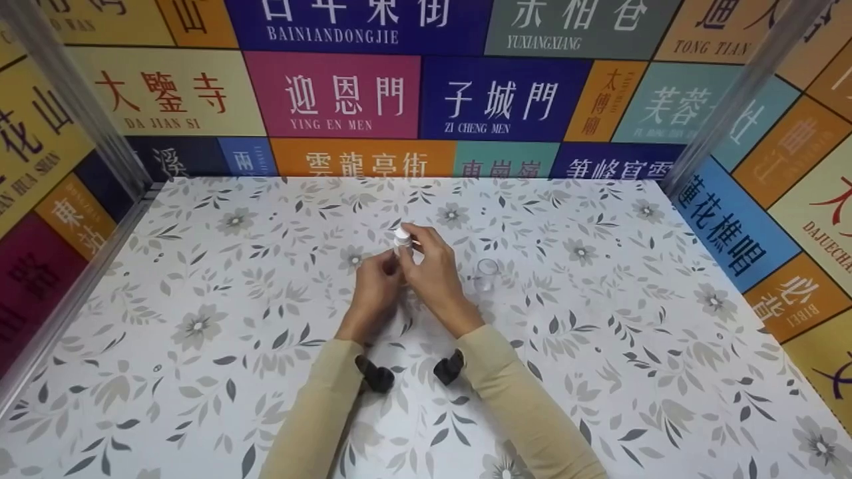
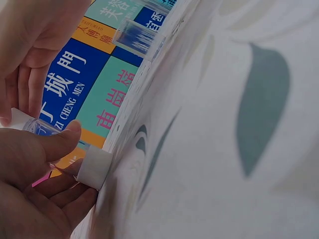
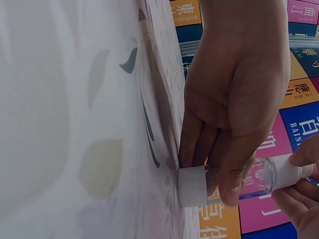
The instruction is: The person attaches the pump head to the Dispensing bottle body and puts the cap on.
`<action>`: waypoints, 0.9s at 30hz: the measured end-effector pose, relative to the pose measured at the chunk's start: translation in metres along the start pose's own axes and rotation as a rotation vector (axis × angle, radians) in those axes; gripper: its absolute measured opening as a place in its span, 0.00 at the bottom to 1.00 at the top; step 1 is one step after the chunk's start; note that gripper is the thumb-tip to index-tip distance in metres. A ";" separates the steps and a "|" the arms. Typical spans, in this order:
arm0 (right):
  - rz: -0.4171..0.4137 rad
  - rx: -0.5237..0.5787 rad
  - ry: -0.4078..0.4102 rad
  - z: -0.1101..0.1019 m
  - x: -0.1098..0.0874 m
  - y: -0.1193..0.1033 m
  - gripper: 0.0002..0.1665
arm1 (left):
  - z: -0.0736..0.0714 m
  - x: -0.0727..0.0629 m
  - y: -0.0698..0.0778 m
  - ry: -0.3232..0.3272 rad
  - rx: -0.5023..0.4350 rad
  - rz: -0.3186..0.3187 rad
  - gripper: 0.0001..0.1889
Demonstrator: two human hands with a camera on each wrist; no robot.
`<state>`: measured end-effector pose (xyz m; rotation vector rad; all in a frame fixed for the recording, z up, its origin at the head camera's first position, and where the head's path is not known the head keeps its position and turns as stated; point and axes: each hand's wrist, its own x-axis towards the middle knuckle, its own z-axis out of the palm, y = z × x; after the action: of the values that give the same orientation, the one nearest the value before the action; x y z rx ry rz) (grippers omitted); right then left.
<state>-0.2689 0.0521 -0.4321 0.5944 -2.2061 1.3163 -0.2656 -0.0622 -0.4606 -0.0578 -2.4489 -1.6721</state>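
A small clear bottle with a white base [image 3: 192,186] and a white top [image 1: 402,234] stands upright between my hands, its base touching the table. My left hand [image 1: 377,286] grips the clear body [image 3: 263,177] low down, thumb on one side and fingers on the other. Higher up, my right hand [image 1: 434,276] pinches the white top; its fingers show at the edge of the right wrist view. A clear, hollow, cap-like piece [image 1: 487,274] sits on the table just right of my right hand and also shows in the left wrist view.
The table [image 1: 200,399] has a white cover with grey leaves and flowers. Colourful panels with lettering [image 1: 333,96] wall in its back and both sides. Black wrist cameras [image 1: 377,376] sit on the inner sides of both sleeves.
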 end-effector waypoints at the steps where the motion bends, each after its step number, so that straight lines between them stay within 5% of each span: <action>1: 0.001 -0.003 0.000 0.000 0.000 0.000 0.19 | 0.000 0.000 0.000 0.001 -0.006 -0.003 0.07; 27: 0.007 0.009 0.010 0.001 0.000 0.001 0.24 | 0.001 0.000 0.000 -0.014 -0.098 -0.042 0.12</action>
<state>-0.2697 0.0516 -0.4338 0.5829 -2.1974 1.3308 -0.2656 -0.0611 -0.4607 -0.0314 -2.3921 -1.8149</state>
